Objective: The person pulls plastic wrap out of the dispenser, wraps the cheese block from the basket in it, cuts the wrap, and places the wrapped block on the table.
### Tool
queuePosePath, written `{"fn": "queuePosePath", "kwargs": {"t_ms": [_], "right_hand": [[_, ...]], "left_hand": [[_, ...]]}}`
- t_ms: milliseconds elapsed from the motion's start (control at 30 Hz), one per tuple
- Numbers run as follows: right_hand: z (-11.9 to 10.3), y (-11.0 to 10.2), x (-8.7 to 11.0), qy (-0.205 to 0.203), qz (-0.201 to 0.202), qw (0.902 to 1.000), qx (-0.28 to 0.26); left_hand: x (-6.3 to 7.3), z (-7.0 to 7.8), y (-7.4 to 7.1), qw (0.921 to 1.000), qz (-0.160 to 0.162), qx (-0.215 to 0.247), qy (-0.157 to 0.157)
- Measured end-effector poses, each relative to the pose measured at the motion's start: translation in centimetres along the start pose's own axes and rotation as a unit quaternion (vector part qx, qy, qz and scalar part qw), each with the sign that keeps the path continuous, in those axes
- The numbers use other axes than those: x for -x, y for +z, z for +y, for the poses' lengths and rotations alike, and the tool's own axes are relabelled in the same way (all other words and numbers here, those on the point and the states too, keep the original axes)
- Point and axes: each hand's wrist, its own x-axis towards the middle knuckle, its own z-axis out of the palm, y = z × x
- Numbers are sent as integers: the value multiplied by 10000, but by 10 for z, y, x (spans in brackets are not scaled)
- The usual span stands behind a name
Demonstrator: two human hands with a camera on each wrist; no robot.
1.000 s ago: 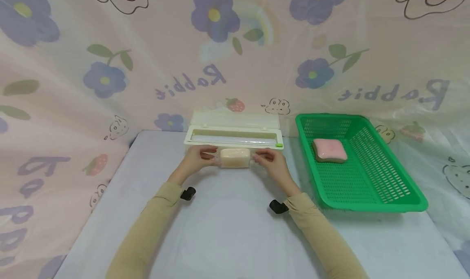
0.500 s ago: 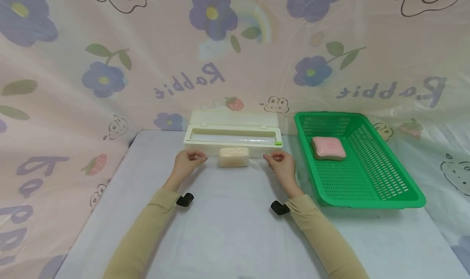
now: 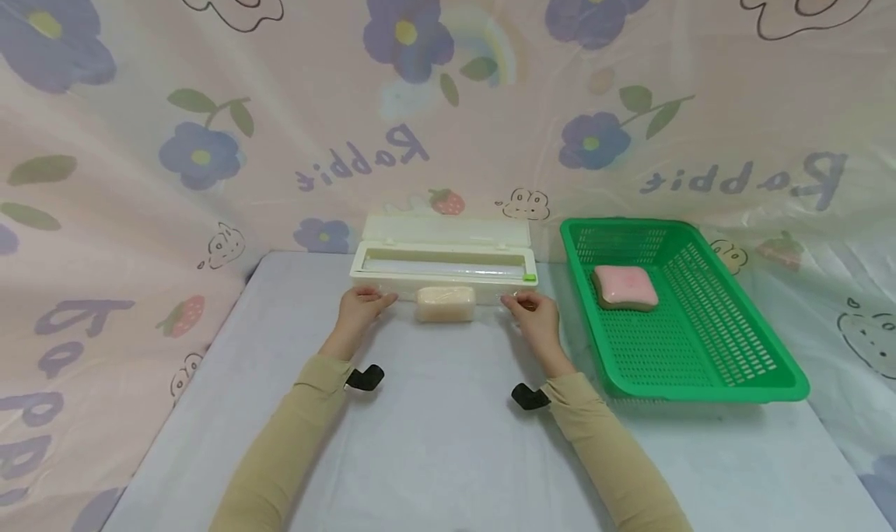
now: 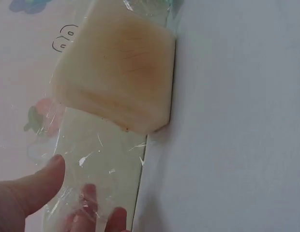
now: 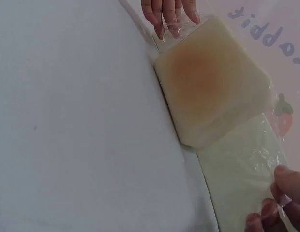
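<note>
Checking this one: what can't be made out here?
Pale block: underside, head view, hidden by its own body.
White box: middle of its front, head view, behind the block.
Left hand: its base, left wrist view, cut off by the frame's edge.
Clear film: outline, head view, too transparent to trace.

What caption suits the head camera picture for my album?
Left hand and right hand hold clear film either side of a pale block, near a green basket.

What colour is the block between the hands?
The block is cream with brownish patches; the left wrist view shows it best.
</note>
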Motion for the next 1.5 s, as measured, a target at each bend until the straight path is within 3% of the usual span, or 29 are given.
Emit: {"fn": "queuePosePath", "kwargs": {"t_ms": [167, 467, 600, 733, 1000, 1100, 1200, 1300, 1400, 1500], "right_hand": [[3, -4, -1, 172, -261, 9995, -71], [3, -14, -6, 446, -901, 9944, -320], [4, -18, -7, 609, -1191, 9904, -354], [5, -22, -4, 738, -1195, 9890, -472], [4, -25, -1, 791, -1120, 9896, -428], [4, -26, 1, 733, -1007, 9912, -440], [5, -27, 4, 600, -936, 9930, -387], [6, -29, 8, 500, -881, 9946, -231], [6, -31, 9, 331, -773, 9963, -155], [5, -31, 9, 0, -526, 9983, -258]], "left_hand": [[-1, -3, -8, 9994, -253, -30, 232], [-7, -2, -13, 9956, -605, 534, -468], [-3, -1, -15, 9921, -866, 712, -567], [3, 0, -21, 9881, -1207, 708, -633], [17, 9, -25, 9910, -1314, 45, -261], [26, 14, -21, 9934, -1021, -496, -190], [38, 20, -13, 9942, -417, -962, 242], [51, 27, -2, 9886, -8, -915, 1191], [67, 49, 9, 9788, -336, -565, 1938], [69, 63, 24, 9695, -964, -346, 2227]]}}
